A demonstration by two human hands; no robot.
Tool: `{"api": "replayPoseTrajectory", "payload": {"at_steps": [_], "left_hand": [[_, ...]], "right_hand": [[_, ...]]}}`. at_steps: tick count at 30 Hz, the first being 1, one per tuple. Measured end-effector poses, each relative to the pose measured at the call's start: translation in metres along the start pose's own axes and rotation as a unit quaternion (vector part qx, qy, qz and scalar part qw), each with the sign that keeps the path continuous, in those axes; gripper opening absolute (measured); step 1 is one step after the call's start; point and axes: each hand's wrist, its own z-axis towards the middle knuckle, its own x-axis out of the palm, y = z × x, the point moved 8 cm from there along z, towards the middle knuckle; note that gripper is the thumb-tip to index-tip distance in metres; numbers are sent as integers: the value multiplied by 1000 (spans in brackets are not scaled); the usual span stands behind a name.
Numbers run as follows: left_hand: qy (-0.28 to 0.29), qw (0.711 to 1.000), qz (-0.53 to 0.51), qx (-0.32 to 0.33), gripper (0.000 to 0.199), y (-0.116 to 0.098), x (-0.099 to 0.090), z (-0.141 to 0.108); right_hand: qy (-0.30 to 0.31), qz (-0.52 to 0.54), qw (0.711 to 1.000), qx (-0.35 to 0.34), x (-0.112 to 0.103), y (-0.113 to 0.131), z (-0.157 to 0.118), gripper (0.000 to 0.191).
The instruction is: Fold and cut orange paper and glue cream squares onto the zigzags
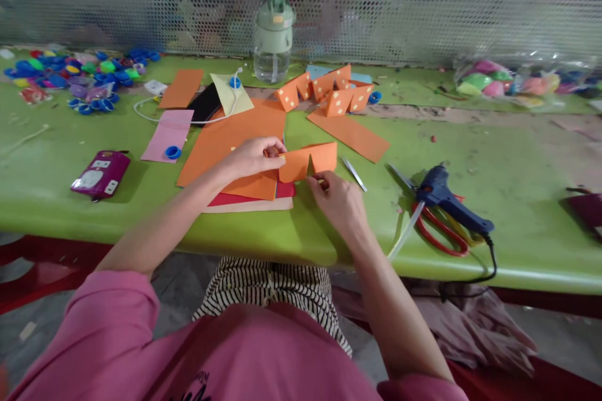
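Observation:
A cut piece of orange paper (296, 164), with a narrow notch in its lower edge, stands up between my hands. My left hand (256, 156) pinches its left end between thumb and fingers. At the lower edge by the notch, my right hand (339, 197) has thumb and forefinger closed on the paper; whether something small is also between them is hidden. Under my left hand lies a large orange sheet (235, 131) on a stack with red and pale sheets. Just right of the held piece rests a slim metal tool, seemingly tweezers (353, 173).
Behind stand folded orange papers with pale dots (345, 100), near an orange strip (350, 135) and a water bottle (274, 37). To the right, a blue glue gun (451, 200) lies over red-handled scissors (439, 232). Leftward are a purple socket box (101, 174) and colourful caps (84, 75).

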Motion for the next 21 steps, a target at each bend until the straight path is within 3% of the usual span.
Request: {"api": "replayPoseTrajectory", "payload": {"at_steps": [8, 21], "left_hand": [[-23, 999, -25, -17, 13, 3, 7, 4], [-8, 1000, -9, -24, 14, 11, 2, 4]], "right_hand": [[41, 52, 997, 38, 11, 2, 10, 20], [25, 162, 985, 48, 5, -2, 9, 19]]}}
